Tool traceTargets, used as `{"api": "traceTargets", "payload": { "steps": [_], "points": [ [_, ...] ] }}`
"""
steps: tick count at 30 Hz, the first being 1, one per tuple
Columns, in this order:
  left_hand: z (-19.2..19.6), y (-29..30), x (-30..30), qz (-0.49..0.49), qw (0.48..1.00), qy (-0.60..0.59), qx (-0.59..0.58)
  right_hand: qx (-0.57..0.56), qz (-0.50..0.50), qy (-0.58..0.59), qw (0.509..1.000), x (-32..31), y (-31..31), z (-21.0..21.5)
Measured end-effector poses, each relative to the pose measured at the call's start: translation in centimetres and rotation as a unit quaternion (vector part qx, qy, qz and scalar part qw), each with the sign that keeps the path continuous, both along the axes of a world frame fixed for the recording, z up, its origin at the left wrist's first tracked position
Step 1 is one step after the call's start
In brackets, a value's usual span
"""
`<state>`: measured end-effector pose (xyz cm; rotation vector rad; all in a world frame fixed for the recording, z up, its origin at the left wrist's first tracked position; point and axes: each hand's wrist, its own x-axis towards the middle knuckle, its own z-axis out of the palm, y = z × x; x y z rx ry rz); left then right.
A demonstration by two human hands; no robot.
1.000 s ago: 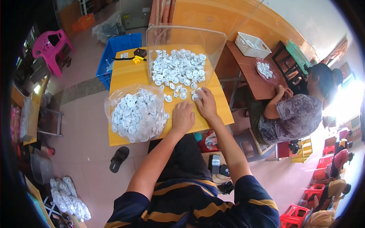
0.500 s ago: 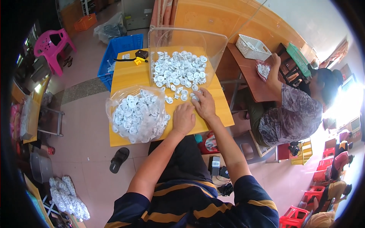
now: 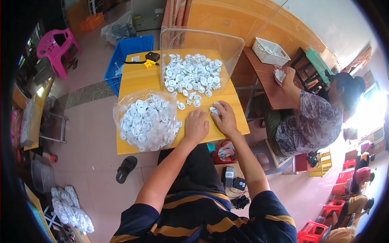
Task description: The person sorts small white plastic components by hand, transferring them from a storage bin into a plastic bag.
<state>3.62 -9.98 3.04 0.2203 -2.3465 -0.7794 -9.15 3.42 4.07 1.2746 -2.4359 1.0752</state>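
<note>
Head view: two hands at a yellow table point(image 3: 131, 77).
The right hand point(image 3: 225, 120) has thumb and fingers closed on a small white piece point(image 3: 214, 108) toward the table's right; the left hand point(image 3: 196, 125) rests palm-down beside it, grip impossible to tell. Left, a filled clear bag point(image 3: 120, 108).

The left forearm point(image 3: 169, 169) and right forearm point(image 3: 249, 163), both bare, reached forward and slanted inward toward each other. The left hand point(image 3: 196, 125) lay palm down, its fingers close together and slightly bent, pointing forward. Near it but apart, the right hand point(image 3: 225, 118) sat a little farther forward, fingers curved, thumb spread toward the left hand.
</note>
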Motion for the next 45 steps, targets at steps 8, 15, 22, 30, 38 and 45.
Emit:
{"api": "traceTargets", "payload": {
  "steps": [8,15,22,30,38,45],
  "points": [
    [-0.4,-0.2,0.0,-0.009,1.0,0.027,0.008,-0.002,0.001,0.059,0.998,0.3,-1.3,1.1],
    [0.3,-0.1,0.1,-0.018,1.0,0.01,0.017,-0.057,0.004,0.035,0.998,-2.2,-3.1,0.8],
    [2.8,-0.9,-0.8,0.016,0.997,-0.021,-0.068,-0.013,0.056,-0.024,0.998,-5.7,-5.1,0.9],
    [1.8,-3.9,-3.7,0.096,0.979,-0.146,-0.108,0.04,0.018,-0.019,0.999,-5.8,-6.2,0.7],
    [1.1,-3.9,-4.2,0.1,0.968,-0.189,-0.133,0.04,0.02,-0.019,0.999,-5.1,-5.8,1.0],
    [2.0,-3.6,-4.4,0.085,0.97,-0.196,-0.119,0.039,0.02,-0.022,0.999,-4.7,-5.8,0.8]
  ]
}}
